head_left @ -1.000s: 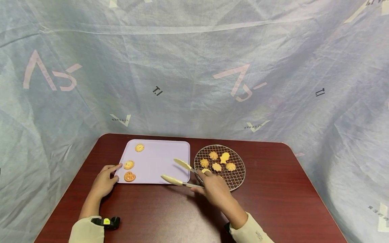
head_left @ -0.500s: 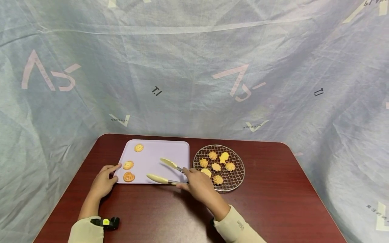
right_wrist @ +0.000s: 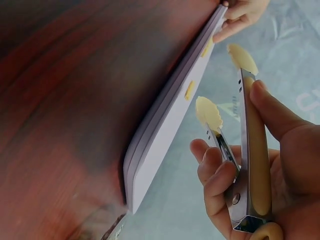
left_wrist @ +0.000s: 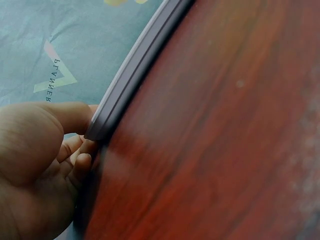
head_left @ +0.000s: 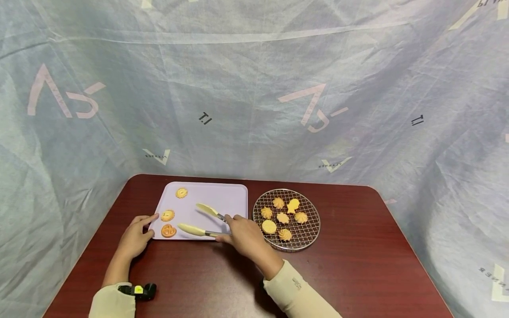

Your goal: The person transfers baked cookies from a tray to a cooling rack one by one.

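Note:
In the head view my left hand grips the near left corner of a pale lilac tray. The left wrist view shows the tray's rim between thumb and fingers. Two round scalloped cookies and a brown pretzel-shaped cookie lie along the tray's left side. My right hand holds tongs with cream tips above the tray. The tips are spread apart with nothing between them, pointing left towards the pretzel-shaped cookie. In the right wrist view, thumb and fingers wrap the tongs' handles.
Right of the tray stands a round wire rack with several cookies, including a fish-shaped one and a swirled one. Both sit on a dark red wooden table. Grey fabric hangs behind and at the sides.
My right hand has moved left with the spread tongs, from beside the rack to over the tray, uncovering the cookies at the rack's near left. The left hand and tray have stayed put.

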Demonstrator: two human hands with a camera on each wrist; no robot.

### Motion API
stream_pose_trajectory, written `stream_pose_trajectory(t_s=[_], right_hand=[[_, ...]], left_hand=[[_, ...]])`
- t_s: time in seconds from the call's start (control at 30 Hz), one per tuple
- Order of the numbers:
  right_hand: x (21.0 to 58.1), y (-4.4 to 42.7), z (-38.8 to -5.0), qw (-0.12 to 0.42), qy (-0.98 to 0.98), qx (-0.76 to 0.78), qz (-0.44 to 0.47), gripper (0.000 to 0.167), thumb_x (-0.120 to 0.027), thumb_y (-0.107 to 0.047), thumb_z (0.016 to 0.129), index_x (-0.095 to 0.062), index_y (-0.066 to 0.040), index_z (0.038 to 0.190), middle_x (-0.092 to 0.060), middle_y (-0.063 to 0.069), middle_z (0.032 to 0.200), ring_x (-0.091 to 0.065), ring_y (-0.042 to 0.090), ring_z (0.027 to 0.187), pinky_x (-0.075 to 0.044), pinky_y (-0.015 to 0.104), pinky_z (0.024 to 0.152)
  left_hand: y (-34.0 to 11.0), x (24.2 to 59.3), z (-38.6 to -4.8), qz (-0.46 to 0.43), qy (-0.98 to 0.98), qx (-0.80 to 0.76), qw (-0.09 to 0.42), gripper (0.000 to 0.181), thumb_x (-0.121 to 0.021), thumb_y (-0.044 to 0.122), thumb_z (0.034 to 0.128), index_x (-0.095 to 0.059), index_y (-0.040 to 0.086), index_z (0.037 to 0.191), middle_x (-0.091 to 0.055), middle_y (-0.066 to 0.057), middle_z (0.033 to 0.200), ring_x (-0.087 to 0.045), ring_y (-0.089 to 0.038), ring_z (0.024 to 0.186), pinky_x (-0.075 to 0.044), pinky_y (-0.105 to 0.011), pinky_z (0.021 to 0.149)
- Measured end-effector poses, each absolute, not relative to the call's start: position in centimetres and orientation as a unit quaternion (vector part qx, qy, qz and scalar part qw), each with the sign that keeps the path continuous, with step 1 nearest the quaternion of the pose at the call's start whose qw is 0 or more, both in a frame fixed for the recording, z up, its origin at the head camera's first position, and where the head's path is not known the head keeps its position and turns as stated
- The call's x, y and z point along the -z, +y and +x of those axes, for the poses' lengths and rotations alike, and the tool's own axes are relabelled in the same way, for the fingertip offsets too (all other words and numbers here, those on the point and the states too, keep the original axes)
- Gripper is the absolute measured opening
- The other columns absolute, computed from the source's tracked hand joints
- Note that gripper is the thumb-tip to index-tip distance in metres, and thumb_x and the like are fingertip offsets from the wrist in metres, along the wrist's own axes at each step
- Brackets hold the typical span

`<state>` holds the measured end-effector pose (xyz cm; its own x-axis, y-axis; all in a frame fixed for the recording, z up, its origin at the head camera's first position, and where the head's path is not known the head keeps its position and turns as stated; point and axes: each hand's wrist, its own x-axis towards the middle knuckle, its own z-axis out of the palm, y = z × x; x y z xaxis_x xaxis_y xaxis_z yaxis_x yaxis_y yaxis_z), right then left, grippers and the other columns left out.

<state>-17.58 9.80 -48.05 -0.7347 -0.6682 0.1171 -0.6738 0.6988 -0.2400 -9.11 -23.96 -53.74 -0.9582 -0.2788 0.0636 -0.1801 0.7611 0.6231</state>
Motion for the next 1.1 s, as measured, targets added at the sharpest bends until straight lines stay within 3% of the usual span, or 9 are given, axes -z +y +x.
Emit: stream_pose_trajectory(t_s=[0.33, 0.63, 1.1], right_hand=[[47.7, 6.4, -17.7, 0.008, -0.932, -0.103, 0.348, 0.067, -0.07, -0.062, 0.088, -0.065, -0.014, 0.134, -0.07, 0.005, 0.102, -0.068, 0.026, 0.076, -0.052, 0.038, 0.06], [48.1, 3.3, -17.5, 0.011, -0.938, -0.081, 0.336, 0.058, -0.068, -0.063, 0.088, -0.067, -0.015, 0.12, -0.067, 0.002, 0.095, -0.066, 0.024, 0.07, -0.05, 0.037, 0.056], [49.4, 0.5, -17.6, 0.011, -0.949, -0.053, 0.312, 0.05, -0.064, -0.063, 0.09, -0.069, -0.019, 0.114, -0.068, -0.001, 0.094, -0.067, 0.022, 0.075, -0.051, 0.036, 0.059]], left_hand=[[-23.9, 53.6, -8.9, 0.117, -0.934, 0.328, 0.082, 0.055, -0.056, -0.003, 0.092, -0.052, -0.006, 0.147, -0.047, -0.032, 0.136, -0.05, -0.049, 0.121, -0.039, -0.065, 0.098], [-23.9, 53.6, -8.9, 0.116, -0.934, 0.329, 0.079, 0.056, -0.056, -0.003, 0.092, -0.052, -0.005, 0.147, -0.047, -0.031, 0.137, -0.05, -0.048, 0.121, -0.04, -0.064, 0.097], [-23.9, 53.7, -8.9, 0.117, -0.934, 0.329, 0.079, 0.055, -0.056, -0.003, 0.0924, -0.051, -0.006, 0.148, -0.046, -0.032, 0.137, -0.049, -0.048, 0.121, -0.039, -0.064, 0.097]])
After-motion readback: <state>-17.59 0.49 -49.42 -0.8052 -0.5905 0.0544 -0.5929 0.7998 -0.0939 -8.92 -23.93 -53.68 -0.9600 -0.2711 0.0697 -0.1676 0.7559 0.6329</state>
